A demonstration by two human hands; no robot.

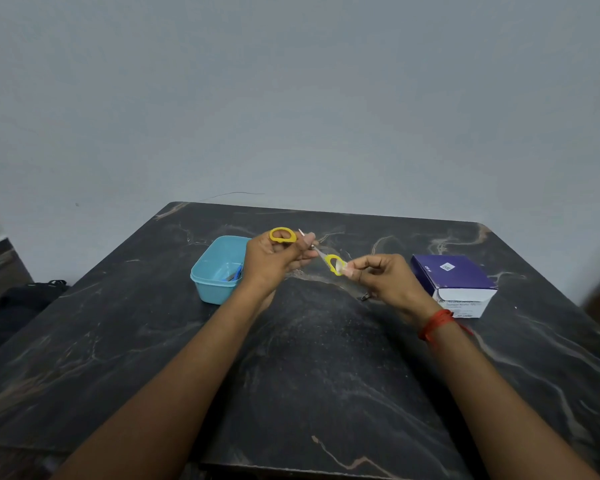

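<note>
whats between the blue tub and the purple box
In the head view, both hands meet there above the table: the left hand grips yellow-handled scissors, and the right hand pinches a small white pad against one loop.

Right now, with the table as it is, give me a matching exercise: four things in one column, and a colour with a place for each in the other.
Things:
1 scissors
2 tub
3 box
4 wrist thread

Colour and place:
A purple and white, on the right of the table
B yellow handles, held above the table
C red, round the right wrist
D light blue, on the left of the table

Pairs: 1-B, 2-D, 3-A, 4-C
</note>
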